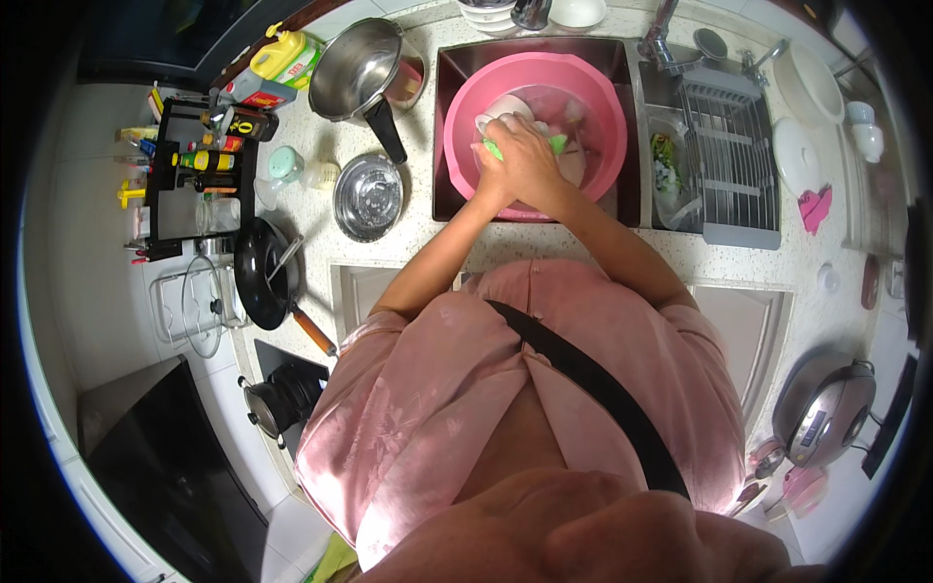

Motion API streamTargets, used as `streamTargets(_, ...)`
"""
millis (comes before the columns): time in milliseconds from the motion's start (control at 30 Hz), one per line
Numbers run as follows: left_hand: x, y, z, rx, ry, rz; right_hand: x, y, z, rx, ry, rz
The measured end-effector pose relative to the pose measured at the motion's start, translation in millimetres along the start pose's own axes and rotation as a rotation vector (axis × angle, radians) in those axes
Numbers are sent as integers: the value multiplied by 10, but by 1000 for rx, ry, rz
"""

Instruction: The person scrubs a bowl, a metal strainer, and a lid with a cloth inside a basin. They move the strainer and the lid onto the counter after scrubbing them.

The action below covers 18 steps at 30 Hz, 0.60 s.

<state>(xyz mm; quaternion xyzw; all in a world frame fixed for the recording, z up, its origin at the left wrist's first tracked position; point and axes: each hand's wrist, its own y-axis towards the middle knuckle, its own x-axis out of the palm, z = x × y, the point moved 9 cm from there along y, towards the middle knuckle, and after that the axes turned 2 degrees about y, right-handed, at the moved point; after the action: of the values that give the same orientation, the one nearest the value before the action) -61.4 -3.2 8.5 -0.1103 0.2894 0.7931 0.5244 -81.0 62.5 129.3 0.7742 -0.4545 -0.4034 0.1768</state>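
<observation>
A pink plastic basin [461, 138] with water in it stands in the dark left bowl of the sink [446, 65]. My left hand [497, 164] and my right hand [531, 157] are close together over the basin, the fingers overlapping. Between and under them shows a bright green cloth [557, 143], pressed near a white dish [509, 107]. Other pale dishes lie in the water at the right of the hands. Which hand grips the cloth, and how the fingers close, is hidden by the overlap.
A pressure cooker pot [357, 69] and a metal bowl [368, 197] stand on the counter at the left, near a black wok [261, 273]. A grey dish rack [736, 157] spans the right sink bowl, under the faucet [658, 44]. Stacked bowls [490, 16] stand behind the basin.
</observation>
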Motion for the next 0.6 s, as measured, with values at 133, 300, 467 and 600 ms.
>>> streamTargets(133,-39,99,533,-289,-195,-95,93,-40,987,450,49,-177)
streamTargets(300,-168,143,257,-728,-902,241,-127,-255,1086,712,335,220)
streamTargets(467,-143,179,-95,-844,-1226,385,13,-245,545,332,304,122)
streamTargets(600,-105,145,-229,-840,-1356,399,141,-351,160,14,95,16)
